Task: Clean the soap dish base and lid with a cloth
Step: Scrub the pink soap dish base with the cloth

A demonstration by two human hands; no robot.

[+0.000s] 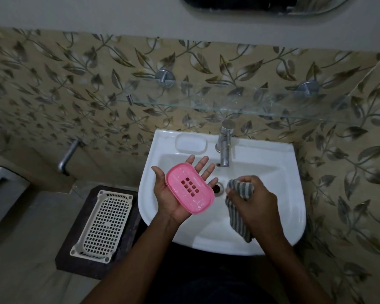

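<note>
Fingers [203, 164] of left hand [162, 194] lie flat under soap dish [190, 187]; right fingers [247, 179] clutch cloth [237, 216].

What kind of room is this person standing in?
Most likely a bathroom: a white washbasin with a metal tap stands against a leaf-patterned wall, with a glass shelf and the lower edge of a mirror above it.

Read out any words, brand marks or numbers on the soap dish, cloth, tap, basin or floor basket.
No text can be read anywhere in this view.
On the soap dish, lying on the left hand: only holes and white smears, no lettering.
On the cloth, gripped by the right hand: stripes only.
On the tap and basin: no mark visible.
On the basket: no label visible.
</note>
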